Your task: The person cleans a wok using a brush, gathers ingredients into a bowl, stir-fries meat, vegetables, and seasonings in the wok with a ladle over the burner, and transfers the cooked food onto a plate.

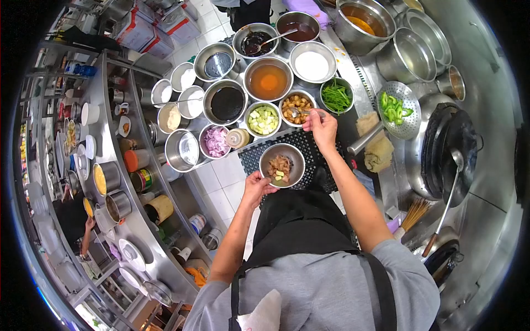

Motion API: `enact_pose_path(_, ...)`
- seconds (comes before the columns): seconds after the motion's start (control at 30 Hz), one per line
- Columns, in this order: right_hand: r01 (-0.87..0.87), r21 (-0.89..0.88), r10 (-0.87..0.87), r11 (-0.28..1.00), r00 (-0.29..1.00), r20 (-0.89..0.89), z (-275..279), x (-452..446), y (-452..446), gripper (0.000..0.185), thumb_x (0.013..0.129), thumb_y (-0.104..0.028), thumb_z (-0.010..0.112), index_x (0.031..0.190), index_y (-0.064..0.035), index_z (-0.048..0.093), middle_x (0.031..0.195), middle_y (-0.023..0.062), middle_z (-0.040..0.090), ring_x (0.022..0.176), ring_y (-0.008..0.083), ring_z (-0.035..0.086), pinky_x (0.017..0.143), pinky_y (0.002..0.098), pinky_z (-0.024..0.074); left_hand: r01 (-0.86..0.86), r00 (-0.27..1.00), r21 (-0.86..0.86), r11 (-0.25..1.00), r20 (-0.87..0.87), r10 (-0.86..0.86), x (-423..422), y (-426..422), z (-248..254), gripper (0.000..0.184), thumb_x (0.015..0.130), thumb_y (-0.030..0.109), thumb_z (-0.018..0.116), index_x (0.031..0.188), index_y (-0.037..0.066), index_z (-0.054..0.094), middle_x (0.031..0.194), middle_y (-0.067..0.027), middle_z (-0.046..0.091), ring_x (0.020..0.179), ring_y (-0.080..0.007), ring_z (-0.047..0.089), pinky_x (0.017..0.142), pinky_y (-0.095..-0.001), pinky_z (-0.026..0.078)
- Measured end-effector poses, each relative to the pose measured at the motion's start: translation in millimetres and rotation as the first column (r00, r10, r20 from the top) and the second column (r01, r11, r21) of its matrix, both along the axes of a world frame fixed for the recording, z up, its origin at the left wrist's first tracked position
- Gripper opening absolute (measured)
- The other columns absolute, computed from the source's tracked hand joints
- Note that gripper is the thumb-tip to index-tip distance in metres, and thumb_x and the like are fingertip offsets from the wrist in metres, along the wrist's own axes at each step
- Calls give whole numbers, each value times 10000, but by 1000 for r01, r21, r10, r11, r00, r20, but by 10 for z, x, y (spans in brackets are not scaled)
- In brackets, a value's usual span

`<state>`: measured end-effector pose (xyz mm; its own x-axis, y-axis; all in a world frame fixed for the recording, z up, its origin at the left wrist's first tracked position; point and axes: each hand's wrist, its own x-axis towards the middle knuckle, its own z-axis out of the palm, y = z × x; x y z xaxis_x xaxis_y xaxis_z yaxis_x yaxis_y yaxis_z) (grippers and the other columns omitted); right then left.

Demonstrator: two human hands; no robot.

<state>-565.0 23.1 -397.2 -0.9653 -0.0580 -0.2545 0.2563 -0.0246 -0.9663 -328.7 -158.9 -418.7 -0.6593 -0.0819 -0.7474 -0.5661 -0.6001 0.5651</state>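
Observation:
My left hand (257, 189) grips the rim of a small metal bowl (298, 157), which holds brown meat-like pieces (279, 164) and a few pale green cubes (279, 176). Held in my right hand (322, 131) is a metal spoon (305, 112), its end down in a pot of browned nuts or cubes (295, 103). Left of that pot stands one of chopped pale green vegetable (263, 119); behind it to the right are cut green stalks (337, 96). Chopped purple onion (215, 141) and a squat bottle (237, 138) are nearer my left hand.
More metal pots hold dark sauce (227, 103), an egg yolk in liquid (269, 83) and white powder (312, 65). On the right are a perforated ladle (409, 124) with green peppers, a cloth (377, 149) and a wok (464, 149). A shelved counter (105, 143) lines the left; another person (72, 218) stands beyond.

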Motion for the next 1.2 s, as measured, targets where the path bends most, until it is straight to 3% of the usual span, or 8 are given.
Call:
enact_pose_path(0.27, 174, 5, -173, 985, 972, 160, 68, 73, 233, 234, 995, -174, 642, 1077, 42, 672, 764, 100, 685, 601, 181, 670, 567, 332, 603, -2, 999, 15, 1000, 35, 1, -19, 11, 279, 225, 899, -28, 606, 1122, -50, 622, 993, -181, 709, 782, -277, 749, 672, -368, 669)
enact_pose_path(0.4, -72, -99, 79, 992, 994, 75, 319, 127, 571, 275, 1020, -237, 617, 1118, 12, 677, 772, 18, 597, 586, 80, 527, 508, 234, 452, -51, 996, 8, 999, -75, 51, -56, 62, 200, 261, 843, -28, 615, 1102, -60, 629, 991, -186, 703, 810, -271, 745, 667, -402, 670)
enact_pose_path(0.6, -99, 508, 330, 856, 860, -389, 452, -73, 411, 232, 1018, -157, 600, 1109, 41, 681, 846, 96, 661, 668, 170, 607, 635, 312, 507, -7, 992, 28, 1000, -123, 10, -221, 125, 170, 88, 874, 27, 642, 914, 3, 567, 814, -128, 689, 670, -225, 736, 596, -341, 648)
enact_pose_path(0.7, -90, 671, 553, 736, 652, -519, -356, -486, 242, 235, 965, -121, 648, 1111, 60, 681, 899, 125, 680, 735, 246, 632, 728, 370, 518, 12, 992, 23, 1000, -125, -9, -264, 174, 174, 98, 867, 18, 648, 917, 3, 565, 799, -122, 680, 653, -223, 730, 589, -342, 647)
enact_pose_path(0.9, -248, 765, 486, 594, 868, -97, 891, -141, 611, 336, 922, -108, 688, 1219, 45, 659, 985, 140, 692, 894, 264, 672, 832, 370, 517, 158, 977, 37, 987, -153, -150, -369, 127, 487, 125, 856, 18, 663, 910, -4, 552, 794, -130, 682, 655, -231, 736, 579, -332, 648)
enact_pose_path(1.03, -43, 699, 349, 714, 887, -302, 1220, 423, 2217, 340, 964, -88, 665, 1273, 50, 634, 1146, 148, 689, 1033, 210, 663, 924, 340, 518, 317, 923, -3, 949, -228, -309, -503, 158, 783, 109, 856, 20, 659, 895, -3, 560, 781, -117, 679, 674, -215, 741, 577, -319, 646)
enact_pose_path(1.13, 433, 897, 285, 83, 853, -438, 1287, 1033, 3914, 396, 971, -238, 673, 1274, 16, 642, 1129, 213, 676, 1021, 396, 658, 930, 445, 516, 404, 873, -47, 914, -278, -400, -676, 352, 1136, 87, 861, 26, 652, 913, -2, 588, 793, -96, 674, 656, -195, 734, 576, -310, 645)
enact_pose_path(1.2, 194, 967, 23, -164, 981, -192, 1352, 1535, 4618, 500, 943, -329, 696, 1291, 25, 633, 1235, 244, 657, 1134, 424, 625, 966, 471, 502, 440, 851, -84, 894, -278, -445, -835, 558, 1345, 176, 867, 38, 664, 1028, -21, 628, 840, -77, 684, 709, -185, 732, 595, -304, 645)
